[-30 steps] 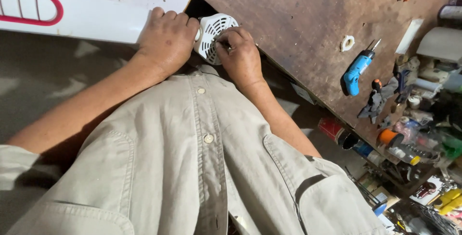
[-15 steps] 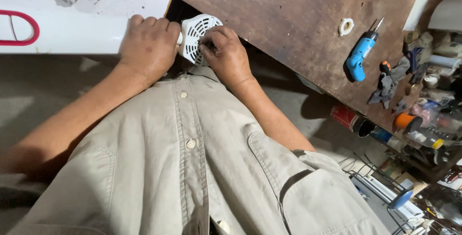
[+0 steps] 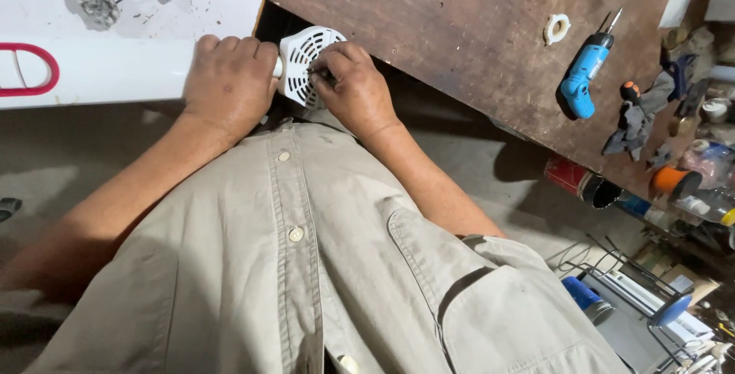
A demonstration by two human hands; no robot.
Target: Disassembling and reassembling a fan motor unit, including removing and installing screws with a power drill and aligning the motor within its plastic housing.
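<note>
A white round vented plastic cover with rows of slots sits at the near edge of a brown wooden workbench. My left hand grips its left side, fingers curled over a white appliance body. On the cover's right side my right hand has its fingertips pinched at the face; whether something small is between them I cannot tell. My beige button shirt fills the lower view.
On the bench lie a blue-handled screwdriver, a white plastic ring nut and a heap of small tools and bottles at the right. Cans and wires lie on the floor. A red loop handle marks the white appliance.
The view has shifted a little; both hands stay on the vented cover. My right fingertips have shifted slightly on its face.
</note>
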